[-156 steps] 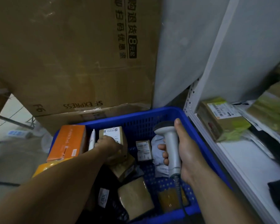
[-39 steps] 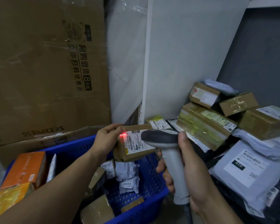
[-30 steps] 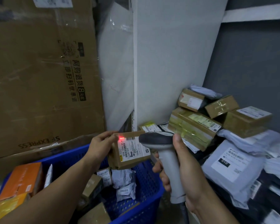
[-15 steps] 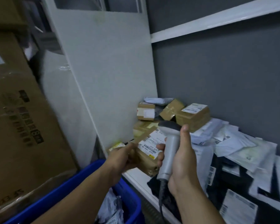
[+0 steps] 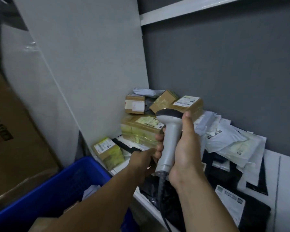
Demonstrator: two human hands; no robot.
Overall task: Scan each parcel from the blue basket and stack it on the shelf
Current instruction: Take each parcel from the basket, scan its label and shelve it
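- One white shelf (image 5: pixel 288 181) fills the right half of the frame, with cartons piled at its back corner and poly mailers (image 5: pixel 224 139) spread along it.
- Blue basket (image 5: pixel 65 186) sits lower left, with parcels left inside.
- Right hand (image 5: pixel 182 151) is wrapped tight round the scanner (image 5: pixel 170 131), centre frame, head up.
- Left hand (image 5: pixel 141 162) is lower centre, at the shelf's front edge. Its fingers are hidden behind the scanner, so I cannot tell its grip.
- Parcel: hidden behind that hand and the scanner, probably still with the left hand.
- Handling, judged: a small taped carton, light and stiff, with slick tape. Pinch it across the short sides, label up.
- Half a second ago its label showed beside the scanner head. The left hand is now lower and the label is out of sight.
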